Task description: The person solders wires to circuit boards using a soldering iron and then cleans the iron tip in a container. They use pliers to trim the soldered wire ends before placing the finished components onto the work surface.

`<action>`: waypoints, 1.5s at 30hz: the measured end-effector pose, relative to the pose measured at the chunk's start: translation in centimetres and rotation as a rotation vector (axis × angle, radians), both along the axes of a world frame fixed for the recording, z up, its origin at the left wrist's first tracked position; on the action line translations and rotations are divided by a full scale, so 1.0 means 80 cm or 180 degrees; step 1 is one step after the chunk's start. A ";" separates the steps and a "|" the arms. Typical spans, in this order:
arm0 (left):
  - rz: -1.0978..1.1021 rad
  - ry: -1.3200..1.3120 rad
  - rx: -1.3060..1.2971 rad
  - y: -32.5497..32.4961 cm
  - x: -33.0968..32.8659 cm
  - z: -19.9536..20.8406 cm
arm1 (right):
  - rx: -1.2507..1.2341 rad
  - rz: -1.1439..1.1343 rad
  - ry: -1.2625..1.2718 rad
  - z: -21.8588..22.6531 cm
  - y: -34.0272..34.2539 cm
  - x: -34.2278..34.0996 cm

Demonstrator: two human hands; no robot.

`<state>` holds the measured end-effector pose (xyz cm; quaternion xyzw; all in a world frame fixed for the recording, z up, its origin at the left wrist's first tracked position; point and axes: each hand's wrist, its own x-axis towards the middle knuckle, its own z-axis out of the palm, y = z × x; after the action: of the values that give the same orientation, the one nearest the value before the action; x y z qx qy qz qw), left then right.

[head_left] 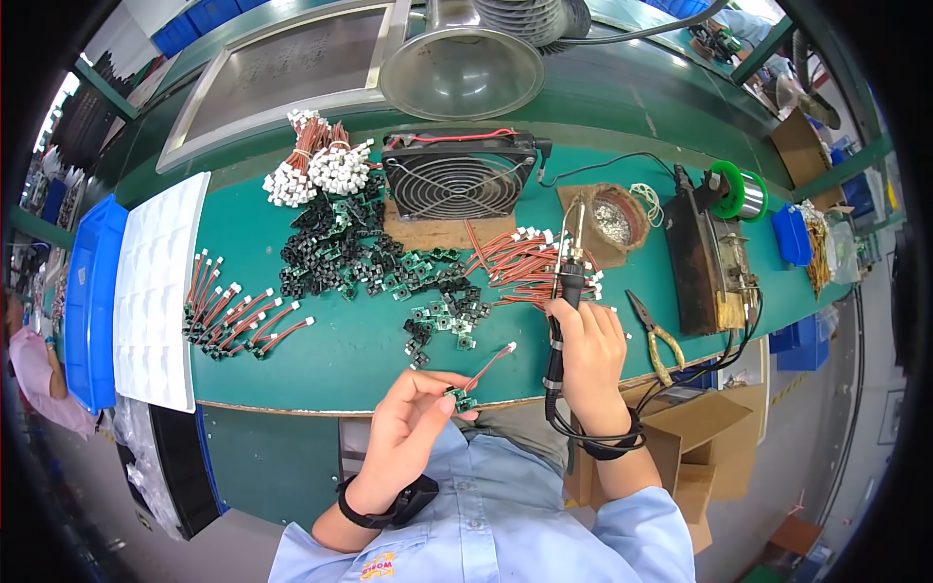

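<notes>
Left hand (413, 418) pinching small wired board (465, 396), right hand (588, 350) gripping soldering iron (564, 282)

small green board (464, 396) with red wire, white plug | pinched over bench edge || soldering iron (566, 277) | upright, tip up

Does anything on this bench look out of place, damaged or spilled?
Nothing is spilled or broken. Only the brown board under the fan looks worn and ragged. The small boards lie in a loose heap, and the pliers lie near the table edge.
</notes>
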<state>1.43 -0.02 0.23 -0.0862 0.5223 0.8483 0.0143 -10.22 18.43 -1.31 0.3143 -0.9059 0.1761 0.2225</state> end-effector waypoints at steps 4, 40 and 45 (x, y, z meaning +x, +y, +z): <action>0.0004 0.0045 -0.0057 0.001 0.000 -0.005 | -0.0213 0.0119 0.0154 -0.002 0.000 -0.004; 0.0170 0.0170 -0.0290 0.015 -0.011 0.035 | -0.3758 0.0684 -0.2741 0.058 0.003 0.063; 0.0108 0.0365 -0.0036 0.020 -0.010 0.033 | -0.3509 0.0704 -0.2895 0.074 -0.003 0.072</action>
<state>0.61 1.54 2.90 -0.0464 0.5256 0.8489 -0.0306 -4.49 18.17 4.63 0.1418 -0.6512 0.7423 -0.0696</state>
